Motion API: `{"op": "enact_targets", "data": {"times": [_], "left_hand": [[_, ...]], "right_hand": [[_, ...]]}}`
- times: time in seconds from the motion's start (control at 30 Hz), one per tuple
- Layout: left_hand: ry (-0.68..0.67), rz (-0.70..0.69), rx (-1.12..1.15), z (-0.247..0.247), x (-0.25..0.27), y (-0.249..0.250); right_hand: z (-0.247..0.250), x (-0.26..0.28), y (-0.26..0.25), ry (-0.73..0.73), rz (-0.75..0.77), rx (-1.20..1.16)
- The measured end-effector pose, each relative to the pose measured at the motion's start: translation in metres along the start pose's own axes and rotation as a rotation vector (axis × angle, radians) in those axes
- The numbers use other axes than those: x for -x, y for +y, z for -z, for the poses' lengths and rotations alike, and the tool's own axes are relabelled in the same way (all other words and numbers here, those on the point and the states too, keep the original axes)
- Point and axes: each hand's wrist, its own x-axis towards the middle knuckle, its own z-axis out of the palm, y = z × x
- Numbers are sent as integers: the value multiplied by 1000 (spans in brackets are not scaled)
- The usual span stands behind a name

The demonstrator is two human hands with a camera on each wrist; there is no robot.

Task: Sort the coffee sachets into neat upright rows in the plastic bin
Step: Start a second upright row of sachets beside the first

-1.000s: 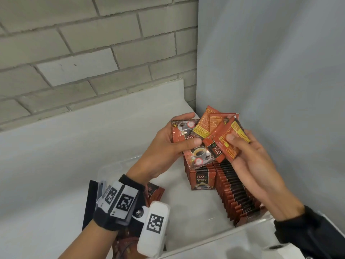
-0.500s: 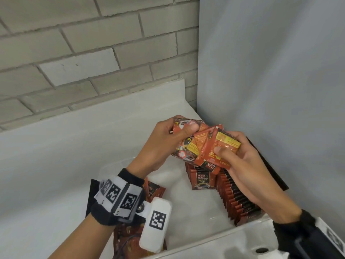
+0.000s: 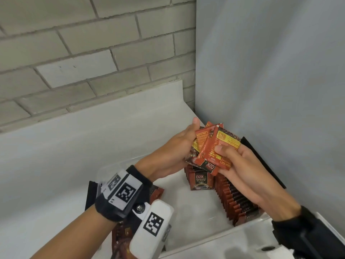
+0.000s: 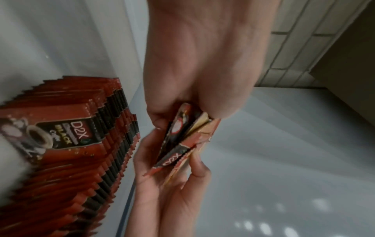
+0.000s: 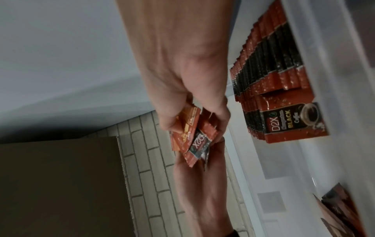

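Both hands hold a loose bunch of red and orange coffee sachets (image 3: 211, 148) above the clear plastic bin (image 3: 197, 242). My left hand (image 3: 179, 146) grips the bunch from the left, thumb raised at its top edge. My right hand (image 3: 235, 159) pinches the front sachet, thumb across its printed back. The same bunch (image 4: 182, 137) shows edge-on in the left wrist view, and the bunch (image 5: 194, 136) shows fanned in the right wrist view. Two upright rows of sachets (image 3: 233, 199) stand along the bin's right side, the front sachet (image 3: 200, 181) facing me.
More loose sachets (image 3: 123, 238) lie at the bin's left end, partly hidden under my left wrist. A black lid or board (image 3: 261, 161) leans against the grey wall on the right. A brick wall and a white ledge (image 3: 93, 131) run behind.
The fanned sachets have been drawn closer together between both hands. The bunch has dropped slightly and shifted right, toward the upright rows.
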Motion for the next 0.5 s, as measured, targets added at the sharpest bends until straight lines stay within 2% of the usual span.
{"op": "enact_targets", "data": {"times": [0.07, 0.1, 0.2, 0.27, 0.3, 0.37, 0.43, 0.5], "left_hand": [[14, -51, -143, 3, 2, 4], [51, -132, -265, 6, 4, 7], [131, -492, -696, 12, 16, 19], [102, -681, -1031, 10, 22, 21], [78, -717, -1176, 6, 23, 20], [35, -699, -1336, -3, 22, 14], [28, -644, -1333, -10, 17, 2], [36, -649, -1235, -9, 12, -5]], "right_hand": [[1, 0, -1, 8, 7, -1], [1, 1, -3, 11, 13, 13], [-1, 4, -9, 22, 39, 133], [-4, 6, -12, 11, 63, 212], [-6, 7, -13, -2, 77, 231], [-11, 8, -14, -26, 115, 266], [-14, 9, -14, -30, 173, 335], [-14, 10, -14, -30, 212, 399]]}}
